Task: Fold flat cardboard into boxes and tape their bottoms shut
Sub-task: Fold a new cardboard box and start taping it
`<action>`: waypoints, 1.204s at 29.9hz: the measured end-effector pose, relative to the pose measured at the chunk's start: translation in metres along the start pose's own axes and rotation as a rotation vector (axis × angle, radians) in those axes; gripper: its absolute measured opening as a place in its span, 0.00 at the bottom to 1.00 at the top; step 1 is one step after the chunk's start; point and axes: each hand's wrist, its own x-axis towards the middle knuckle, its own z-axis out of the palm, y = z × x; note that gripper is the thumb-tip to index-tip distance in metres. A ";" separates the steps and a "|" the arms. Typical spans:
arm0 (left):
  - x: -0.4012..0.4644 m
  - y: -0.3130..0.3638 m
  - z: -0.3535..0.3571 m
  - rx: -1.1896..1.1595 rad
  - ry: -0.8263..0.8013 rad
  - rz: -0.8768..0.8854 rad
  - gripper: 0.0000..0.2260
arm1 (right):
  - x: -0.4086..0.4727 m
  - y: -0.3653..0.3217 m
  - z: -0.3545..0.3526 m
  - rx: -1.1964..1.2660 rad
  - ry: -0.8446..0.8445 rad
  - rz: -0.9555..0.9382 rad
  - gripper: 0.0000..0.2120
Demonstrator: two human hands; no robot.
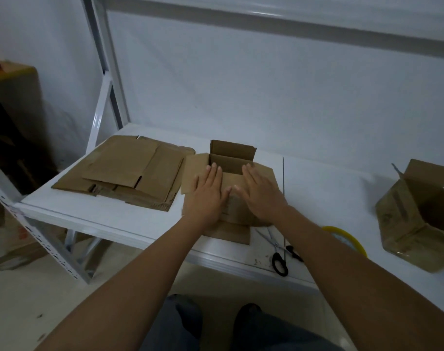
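Both hands, left (207, 192) and right (260, 192), press flat on box (231, 158) flaps; untaped. One box (415, 214) done; flat cardboard (124, 173) remains.

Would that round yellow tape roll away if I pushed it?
Probably not: the tape roll seems to lie flat on the white table, so it would likely slide. Stood on edge, it could roll. It looks light, though an arm hides part of it.

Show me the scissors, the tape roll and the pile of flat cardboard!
scissors (279, 257): head view, black handle loop.
tape roll (352, 238): head view, yellow rim.
pile of flat cardboard (119, 171): head view, top sheet's middle.
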 end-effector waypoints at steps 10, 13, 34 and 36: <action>0.001 -0.003 0.005 0.085 0.020 -0.034 0.25 | 0.027 -0.007 -0.001 0.275 0.467 0.077 0.33; 0.002 -0.003 0.009 0.066 0.039 -0.039 0.26 | 0.045 -0.007 -0.016 0.231 0.416 0.062 0.33; 0.006 -0.006 0.001 -0.012 -0.007 -0.003 0.25 | -0.004 -0.016 -0.024 0.553 0.679 0.246 0.22; 0.007 -0.007 0.003 -0.058 0.014 -0.004 0.25 | -0.003 -0.020 -0.018 0.670 0.535 0.133 0.21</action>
